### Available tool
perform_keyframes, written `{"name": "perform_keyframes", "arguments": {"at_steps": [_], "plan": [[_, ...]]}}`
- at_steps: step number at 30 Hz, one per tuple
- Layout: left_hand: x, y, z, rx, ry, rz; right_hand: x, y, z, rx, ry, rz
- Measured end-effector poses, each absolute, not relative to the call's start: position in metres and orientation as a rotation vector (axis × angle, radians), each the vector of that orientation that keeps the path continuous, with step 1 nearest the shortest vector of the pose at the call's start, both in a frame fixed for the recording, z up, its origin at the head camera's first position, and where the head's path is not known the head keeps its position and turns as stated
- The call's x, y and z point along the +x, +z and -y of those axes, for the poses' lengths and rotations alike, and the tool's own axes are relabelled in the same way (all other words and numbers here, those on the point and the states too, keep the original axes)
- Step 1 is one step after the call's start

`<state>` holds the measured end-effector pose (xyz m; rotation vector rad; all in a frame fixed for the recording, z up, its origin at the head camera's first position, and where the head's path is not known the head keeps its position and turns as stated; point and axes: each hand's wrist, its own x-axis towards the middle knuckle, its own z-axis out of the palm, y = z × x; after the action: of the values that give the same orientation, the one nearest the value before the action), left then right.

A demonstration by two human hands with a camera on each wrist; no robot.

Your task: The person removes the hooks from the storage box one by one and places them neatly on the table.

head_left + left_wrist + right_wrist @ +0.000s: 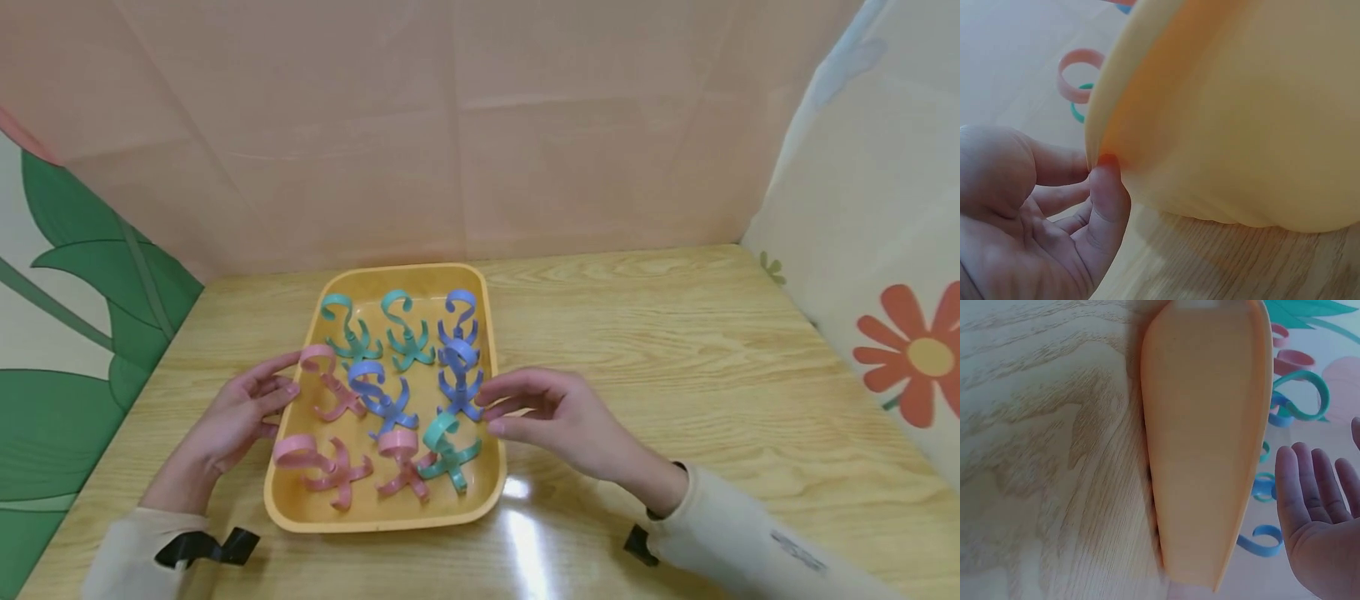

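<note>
A yellow plastic tray [375, 526] lies on the table, holding several plastic pieces with a curled hook above splayed legs. Pink ones [341, 477] sit at the left and front, blue ones [390, 412] in the middle and right, green ones [411, 348] at the back and front right. My left hand [238, 417] pinches the tray's left rim between thumb and fingers, clearly seen in the left wrist view. My right hand [566, 421] is at the right rim beside a blue piece [460, 392]; its fingers look extended and empty in the right wrist view.
The wood-grain table [675, 350] extends to both sides of the tray. A pink cloth backdrop [465, 133] rises behind the table's far edge. Printed side panels with green leaves [90, 250] and a red flower [930, 357] stand left and right.
</note>
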<state>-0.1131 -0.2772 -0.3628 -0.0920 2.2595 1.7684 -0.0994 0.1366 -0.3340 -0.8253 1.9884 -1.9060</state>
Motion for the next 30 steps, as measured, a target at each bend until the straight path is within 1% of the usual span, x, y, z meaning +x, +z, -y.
{"name": "perform_keyframes", "arguments": {"at_steps": [13,30], "plan": [[-0.112,-0.362,0.276,-0.084,1.783,-2.251,-0.103,-0.334,-0.112,-0.823,-1.834,-1.955],[-0.112,-0.362,0.276,-0.085,1.776,-2.259,-0.101,-0.338,-0.094,-0.845,-1.784,-1.944]]}}
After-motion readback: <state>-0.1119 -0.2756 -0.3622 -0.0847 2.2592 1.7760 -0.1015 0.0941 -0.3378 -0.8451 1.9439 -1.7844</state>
